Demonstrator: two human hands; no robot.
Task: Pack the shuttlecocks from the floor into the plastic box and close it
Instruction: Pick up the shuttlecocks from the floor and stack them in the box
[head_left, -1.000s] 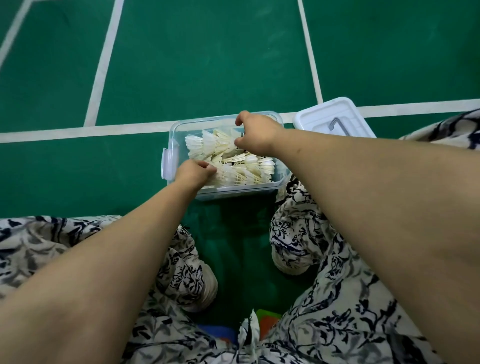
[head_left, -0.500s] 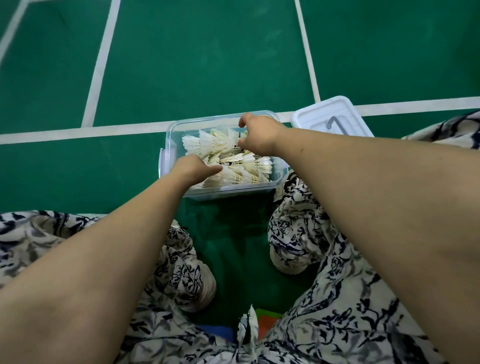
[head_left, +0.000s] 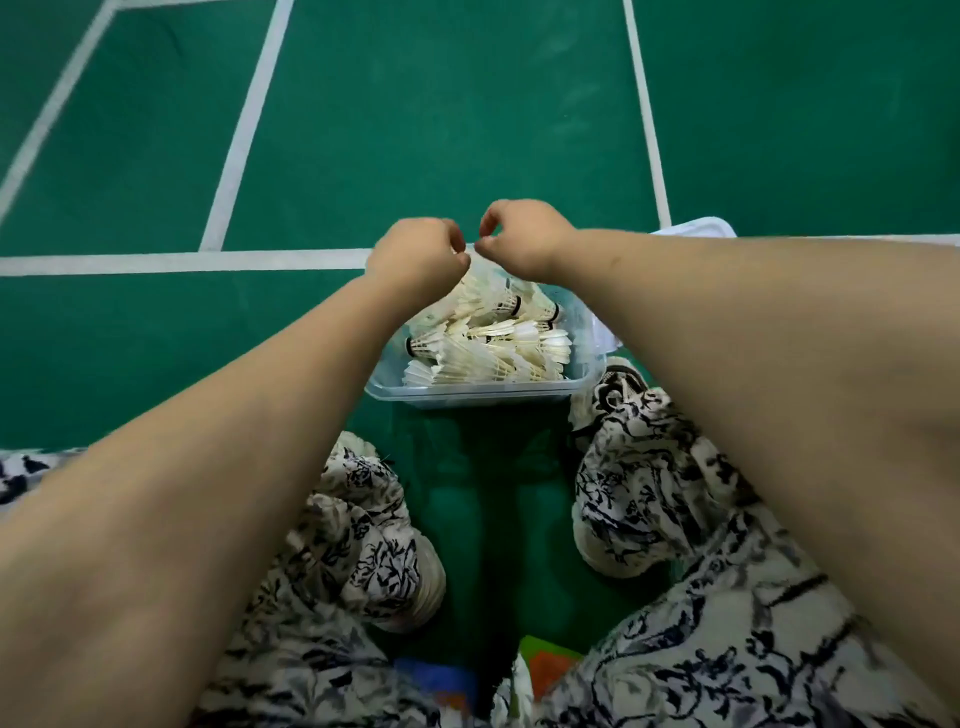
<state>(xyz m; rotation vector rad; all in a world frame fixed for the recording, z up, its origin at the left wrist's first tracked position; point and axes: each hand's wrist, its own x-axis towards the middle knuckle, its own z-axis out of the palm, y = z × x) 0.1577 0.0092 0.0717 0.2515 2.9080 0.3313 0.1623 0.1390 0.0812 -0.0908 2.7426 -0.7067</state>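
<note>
Your left grip (head_left: 415, 254) and right grip (head_left: 519, 239) sit close together over the far rim of the plastic box (head_left: 478, 396) on the floor (head_left: 415, 130). Fingers on both are curled; whether they hold anything cannot be determined. The shuttlecocks (head_left: 488, 340) lie piled inside the box.

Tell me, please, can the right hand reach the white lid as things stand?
Probably yes: the right hand hovers close to the lid, which lies beside the plastic box with nothing visibly between.
</note>
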